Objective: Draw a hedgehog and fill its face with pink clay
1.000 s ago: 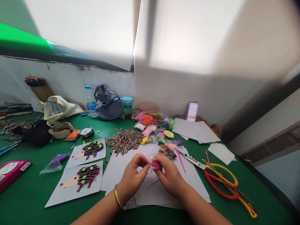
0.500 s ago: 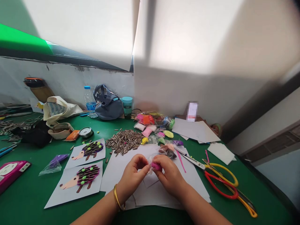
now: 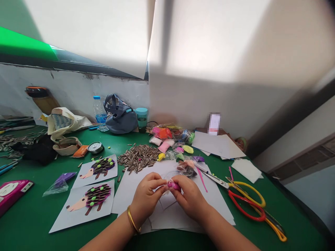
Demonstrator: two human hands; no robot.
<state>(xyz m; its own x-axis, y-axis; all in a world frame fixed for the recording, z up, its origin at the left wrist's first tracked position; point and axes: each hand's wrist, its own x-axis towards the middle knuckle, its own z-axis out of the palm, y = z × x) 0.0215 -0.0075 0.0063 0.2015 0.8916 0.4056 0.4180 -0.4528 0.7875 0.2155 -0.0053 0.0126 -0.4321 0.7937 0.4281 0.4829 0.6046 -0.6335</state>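
Observation:
Over the white paper (image 3: 136, 202), both hands meet around a small clear plastic bag with magenta modelling clay (image 3: 175, 186) in it. My left hand (image 3: 149, 191), a gold bangle at its wrist, pinches the clear plastic side. Thumb and fingers of my right hand (image 3: 188, 196) close on the clay end. Just beyond lies a pile of striped sunflower seeds (image 3: 140, 157). To the left are two paper hedgehog pictures (image 3: 90, 200) with seed spines and green dots. A thin pink clay strip (image 3: 202, 180) rests on the paper at the right.
Large scissors (image 3: 244, 195) with red and yellow handles lie at the right. Bags of coloured clay (image 3: 167, 134) are heaped at the back. A purple clay bag (image 3: 61, 183) and a magenta box (image 3: 14, 195) sit left. A bottle (image 3: 98, 111), blue-grey bag (image 3: 120, 120) and cup (image 3: 142, 119) line the wall.
My fingers have shifted slightly on the bag, and more of its clear plastic shows between them. The other things on the table stay where they were.

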